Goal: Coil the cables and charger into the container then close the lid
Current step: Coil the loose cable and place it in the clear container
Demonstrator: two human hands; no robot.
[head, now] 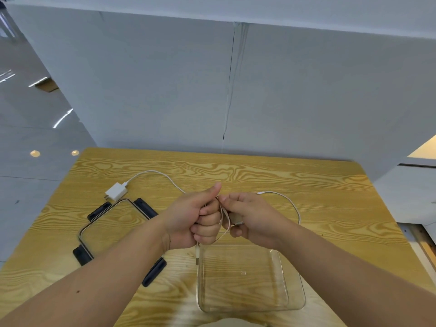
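Both hands up over the wooden surface (283,180), just above the far edge of the clear container (250,277). Left hand (195,218) is a closed fist with thumb up, gripping loops of the white cable (225,220). Right hand (250,220) touches it, fingers curled and pinching the same loops from the other side. One plug end hangs below the left fist, over the container's left rim. Cable tail arcs out right of the right hand and ends on the surface. Another run leads left to the white charger (116,191), lying on the surface just behind the lid (106,230). Lid is flat, left of the container, black clips out. Container open, nothing inside.
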